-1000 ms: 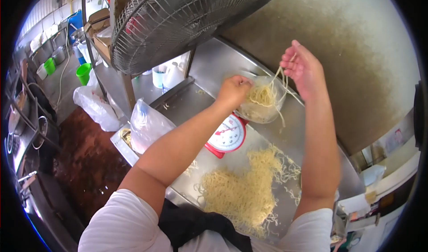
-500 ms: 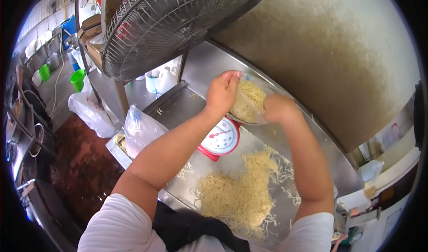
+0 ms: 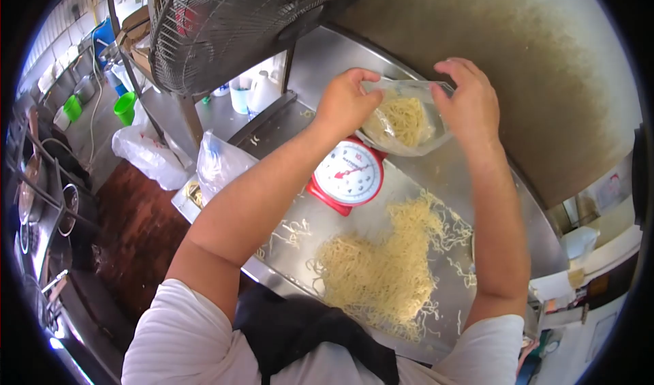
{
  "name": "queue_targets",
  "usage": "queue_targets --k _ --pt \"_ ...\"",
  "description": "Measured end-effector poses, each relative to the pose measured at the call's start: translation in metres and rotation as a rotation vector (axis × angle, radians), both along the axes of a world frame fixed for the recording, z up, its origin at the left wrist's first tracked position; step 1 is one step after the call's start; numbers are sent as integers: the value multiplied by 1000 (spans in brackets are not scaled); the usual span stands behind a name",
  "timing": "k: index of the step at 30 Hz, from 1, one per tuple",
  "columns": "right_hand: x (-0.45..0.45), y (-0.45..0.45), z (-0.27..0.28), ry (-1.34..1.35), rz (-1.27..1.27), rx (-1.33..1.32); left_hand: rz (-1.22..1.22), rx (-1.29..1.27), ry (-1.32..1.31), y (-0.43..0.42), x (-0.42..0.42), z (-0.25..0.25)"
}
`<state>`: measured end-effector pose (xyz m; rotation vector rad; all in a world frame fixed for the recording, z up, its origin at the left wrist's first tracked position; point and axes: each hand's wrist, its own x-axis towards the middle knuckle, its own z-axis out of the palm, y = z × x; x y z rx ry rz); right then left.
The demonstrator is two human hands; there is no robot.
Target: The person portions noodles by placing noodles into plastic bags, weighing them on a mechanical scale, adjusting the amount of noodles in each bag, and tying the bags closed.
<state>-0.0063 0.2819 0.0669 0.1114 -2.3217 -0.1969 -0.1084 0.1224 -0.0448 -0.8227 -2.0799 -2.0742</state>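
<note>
A clear plastic bag point(image 3: 436, 138) with a portion of yellow noodles point(image 3: 407, 120) rests on the pan of a red dial scale point(image 3: 349, 174). My left hand point(image 3: 346, 104) pinches the bag's left top edge between thumb and fingers. At the bag's right edge is my right hand point(image 3: 471, 105), its thumb and fingers spread apart; the thumb is close to the plastic, and I cannot tell whether it touches. Nearer to me, a loose pile of noodles point(image 3: 381, 269) lies on the steel tray table point(image 3: 289, 270).
A large wire fan point(image 3: 252, 31) hangs over the table's far left. Beside my left forearm stands a white plastic bag point(image 3: 221, 163). Another filled plastic bag point(image 3: 151, 155) hangs further left, near green cups point(image 3: 125, 108). A stained wall point(image 3: 504, 51) rises behind the table.
My right hand has come out of the bag's mouth and its fingers have spread. The noodles in the bag sit lower. My left hand stays at the bag's edge. The view has shifted slightly.
</note>
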Motion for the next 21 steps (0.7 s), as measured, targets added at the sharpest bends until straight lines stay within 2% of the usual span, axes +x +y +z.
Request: queue_targets --k 3,7,10,13,14,18,21 --pt "2 26 -14 -136 -114 -75 8 -140 112 -5 -2 -5" --pt "-3 71 -39 -432 -166 -503 7 -283 160 -12 -1 -5" --pt "-4 94 -52 -590 -184 -575 30 -415 241 -16 1 -6" --pt "-9 99 -48 -354 75 -1032 66 -464 322 -14 3 -9" --pt "-10 97 -45 -253 113 -1070 78 -463 347 -13 3 -10" --pt "1 81 -38 -504 40 -832 104 -470 341 -10 9 -9" --pt "29 85 -51 -404 64 -839 73 -454 287 -18 16 -4"
